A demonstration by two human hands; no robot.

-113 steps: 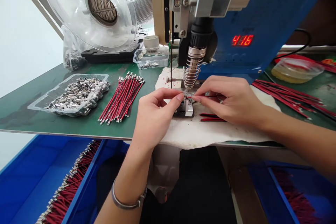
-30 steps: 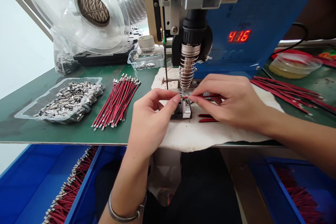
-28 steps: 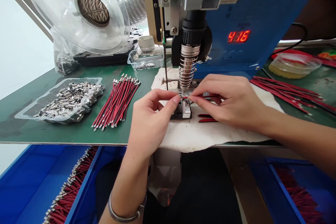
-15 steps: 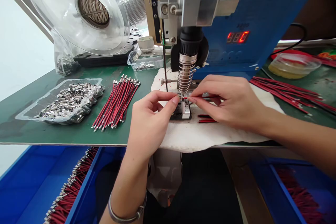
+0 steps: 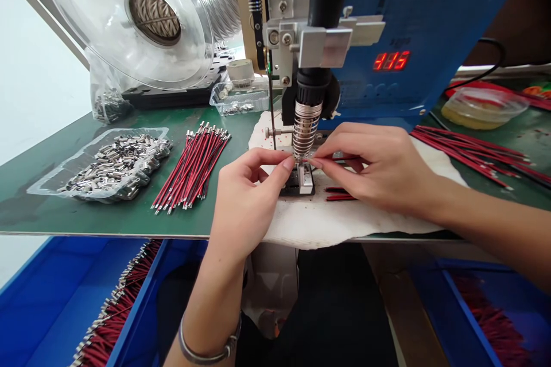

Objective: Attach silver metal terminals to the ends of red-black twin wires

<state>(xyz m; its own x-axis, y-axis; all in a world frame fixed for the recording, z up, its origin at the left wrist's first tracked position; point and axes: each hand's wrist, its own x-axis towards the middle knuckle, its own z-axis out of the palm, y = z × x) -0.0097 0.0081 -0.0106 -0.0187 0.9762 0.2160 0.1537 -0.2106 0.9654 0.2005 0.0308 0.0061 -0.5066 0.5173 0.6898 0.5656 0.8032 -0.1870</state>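
My left hand [image 5: 247, 203] pinches thumb and forefinger at the small metal fixture [image 5: 305, 178] under the soldering head [image 5: 306, 126]; what it pinches is too small to make out. My right hand [image 5: 372, 166] pinches a thin red-and-black wire [image 5: 340, 156] from the right and holds its end at the same spot. The spring-wrapped tip of the head sits right down on the point between my fingertips. Two more red-and-black wires [image 5: 340, 194] lie on the white cloth [image 5: 327, 221] beneath my right hand.
On the green bench [image 5: 129, 218], a bundle of finished wires [image 5: 191, 166] and a clear tray of metal terminals [image 5: 112, 163] lie left. More wires [image 5: 469, 152] lie right. A clear solder reel [image 5: 129, 17] stands at the back. Blue bins [image 5: 64, 298] sit below.
The soldering head has come down onto the joint between my fingertips. The red display changed from 416 to 415. Both hands stayed in place.
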